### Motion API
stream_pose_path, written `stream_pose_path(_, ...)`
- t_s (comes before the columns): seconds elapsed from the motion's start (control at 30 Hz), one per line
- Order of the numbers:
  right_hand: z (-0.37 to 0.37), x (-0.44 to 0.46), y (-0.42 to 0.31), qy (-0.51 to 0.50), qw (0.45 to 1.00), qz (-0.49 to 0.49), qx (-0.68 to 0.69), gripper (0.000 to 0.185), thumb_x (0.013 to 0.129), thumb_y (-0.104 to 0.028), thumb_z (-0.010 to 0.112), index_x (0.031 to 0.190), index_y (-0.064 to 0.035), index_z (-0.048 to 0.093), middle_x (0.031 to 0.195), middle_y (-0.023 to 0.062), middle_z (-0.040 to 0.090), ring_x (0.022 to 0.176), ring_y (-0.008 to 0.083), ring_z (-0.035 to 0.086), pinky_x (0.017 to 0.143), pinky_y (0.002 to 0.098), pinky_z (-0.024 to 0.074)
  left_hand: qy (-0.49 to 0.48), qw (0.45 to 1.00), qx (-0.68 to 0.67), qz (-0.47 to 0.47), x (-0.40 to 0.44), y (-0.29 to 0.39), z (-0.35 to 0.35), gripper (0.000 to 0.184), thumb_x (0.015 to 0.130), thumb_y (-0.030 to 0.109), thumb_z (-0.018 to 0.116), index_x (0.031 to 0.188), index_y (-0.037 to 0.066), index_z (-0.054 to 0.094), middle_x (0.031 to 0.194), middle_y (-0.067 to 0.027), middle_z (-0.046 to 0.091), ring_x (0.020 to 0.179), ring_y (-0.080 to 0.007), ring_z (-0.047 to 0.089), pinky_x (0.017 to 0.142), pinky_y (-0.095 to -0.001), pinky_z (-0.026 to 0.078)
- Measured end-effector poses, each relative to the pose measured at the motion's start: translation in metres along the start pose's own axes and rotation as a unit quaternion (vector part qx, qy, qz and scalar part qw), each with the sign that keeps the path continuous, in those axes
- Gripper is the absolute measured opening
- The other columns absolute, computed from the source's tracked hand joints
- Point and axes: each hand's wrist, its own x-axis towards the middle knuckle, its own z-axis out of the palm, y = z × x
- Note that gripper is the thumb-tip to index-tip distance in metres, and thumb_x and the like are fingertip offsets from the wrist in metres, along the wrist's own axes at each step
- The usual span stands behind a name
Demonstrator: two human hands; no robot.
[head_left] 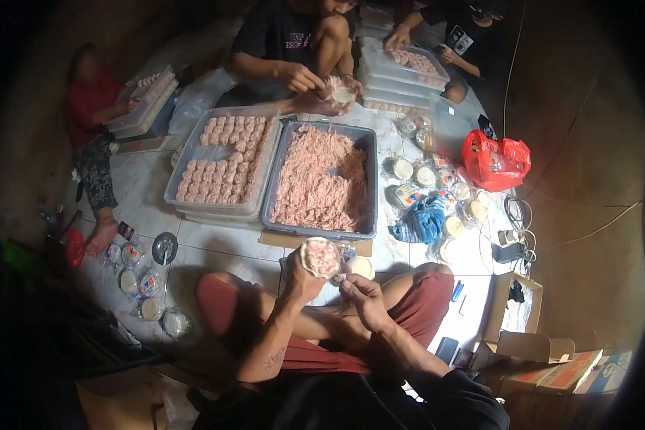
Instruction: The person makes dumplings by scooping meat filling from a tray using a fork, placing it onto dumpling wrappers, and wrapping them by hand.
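Observation:
My left hand (304, 281) is closed round a round pale wrapper topped with pink filling (321, 258), held up above my crossed legs. Close on its right, my right hand (360, 295) has its fingers pinched on a small thin tool, its end near the wrapper's lower edge. A stack of round pale wrappers (360, 268) lies just behind my right hand. Beyond my hands stands a grey tub (371, 183) of pink minced filling. To the tub's left is a clear plastic box (173, 188) with rows of shaped pink pieces.
Wrapper packs (403, 169), a blue cloth (424, 221) and a red plastic bag (493, 161) lie at the right. More packs (151, 309) and a black lid (165, 248) are at the left. Three people sit beyond with boxes. A cardboard box (534, 308) stands right.

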Motion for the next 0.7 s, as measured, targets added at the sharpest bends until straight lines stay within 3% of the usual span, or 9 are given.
stream_pose_path(0.07,-0.008,0.006,-0.021,-0.028,0.915,-0.201,-0.349,0.011,0.097,-0.007,0.06,0.095,0.0023,0.066,0.084,0.01,0.06,0.079,0.0206,0.057,0.072,0.0333,0.046,-0.078,0.994,0.082,-0.004,-0.002,0.013,-0.002,0.051,0.068,0.024,0.092,0.106,0.001,0.066,0.094,-0.0117,0.073,0.086,-0.022,0.071,0.077,-0.0359,0.056)
stream_pose_path(0.13,-0.012,0.009,-0.051,-0.02,0.864,-0.24,-0.443,0.008,0.094,-0.003,0.059,0.095,0.0023,0.065,0.082,0.0188,0.056,0.075,0.0324,0.057,0.07,0.0375,0.0458,-0.052,0.997,0.047,-0.021,-0.001,0.004,0.0,0.057,0.066,0.024,0.094,0.108,0.001,0.065,0.094,-0.0111,0.072,0.086,-0.0202,0.069,0.078,-0.0356,0.056)
stream_pose_path(0.23,-0.025,0.015,-0.046,0.03,0.86,-0.253,-0.442,0.012,0.097,-0.007,0.059,0.098,0.0039,0.065,0.08,0.0134,0.055,0.072,0.0258,0.055,0.068,0.0353,0.0448,-0.043,0.997,0.044,-0.043,0.006,0.011,-0.005,0.058,0.065,0.023,0.095,0.109,0.001,0.064,0.096,-0.0102,0.072,0.088,-0.0191,0.067,0.08,-0.0345,0.055)
stream_pose_path(0.3,-0.032,0.01,-0.029,0.03,0.956,-0.116,-0.267,0.017,0.101,-0.011,0.058,0.104,0.0031,0.068,0.08,0.0021,0.054,0.072,0.0134,0.05,0.066,0.0287,0.0422,-0.104,0.994,0.034,-0.025,0.011,0.038,-0.018,0.055,0.065,0.019,0.095,0.104,0.0,0.061,0.094,-0.0066,0.068,0.087,-0.0168,0.064,0.08,-0.0325,0.054)
stream_pose_path(0.47,-0.029,-0.003,0.0,-0.057,0.997,0.036,-0.038,0.023,0.104,-0.012,0.054,0.119,-0.0028,0.069,0.085,-0.009,0.052,0.077,0.0019,0.043,0.068,0.0186,0.0367,-0.011,0.995,-0.081,0.059,0.008,0.007,-0.003,0.047,0.065,0.014,0.094,0.083,0.005,0.051,0.075,-0.0007,0.046,0.069,-0.0149,0.046,0.063,-0.0335,0.044)
stream_pose_path(0.57,-0.011,0.002,0.001,-0.051,0.997,-0.021,-0.046,0.017,0.101,-0.009,0.058,0.111,-0.0011,0.07,0.082,-0.0029,0.054,0.074,0.0072,0.044,0.064,0.0228,0.0365,-0.021,0.988,-0.15,-0.024,-0.005,0.017,0.005,0.043,0.068,0.013,0.091,0.092,0.002,0.058,0.083,-0.0048,0.058,0.073,-0.0168,0.056,0.063,-0.0337,0.046)
stream_pose_path(0.6,-0.006,0.005,-0.003,-0.045,0.972,-0.152,-0.171,0.018,0.101,-0.008,0.055,0.11,-0.0004,0.069,0.082,0.0011,0.055,0.075,0.0122,0.048,0.067,0.0255,0.0398,-0.023,0.988,-0.15,-0.024,-0.006,0.014,0.005,0.043,0.068,0.013,0.091,0.092,0.002,0.058,0.083,-0.0048,0.058,0.073,-0.0168,0.056,0.063,-0.0337,0.046)
stream_pose_path(0.63,-0.004,0.006,-0.007,-0.039,0.915,-0.275,-0.291,0.019,0.102,-0.007,0.053,0.11,0.0002,0.068,0.083,0.0051,0.055,0.076,0.0172,0.052,0.07,0.0283,0.0432,-0.064,0.997,-0.026,0.017,-0.007,0.009,0.003,0.043,0.068,0.015,0.091,0.093,0.002,0.059,0.083,-0.0058,0.061,0.073,-0.0167,0.058,0.064,-0.034,0.048)
stream_pose_path(0.7,-0.015,0.01,-0.023,-0.024,0.885,-0.279,-0.37,0.014,0.098,-0.003,0.055,0.104,0.0011,0.066,0.084,0.0092,0.055,0.077,0.0199,0.052,0.071,0.0308,0.0438,-0.061,0.996,0.064,0.023,-0.01,0.012,0.002,0.044,0.069,0.019,0.092,0.092,0.001,0.06,0.08,-0.0066,0.065,0.072,-0.0162,0.06,0.068,-0.0343,0.051)
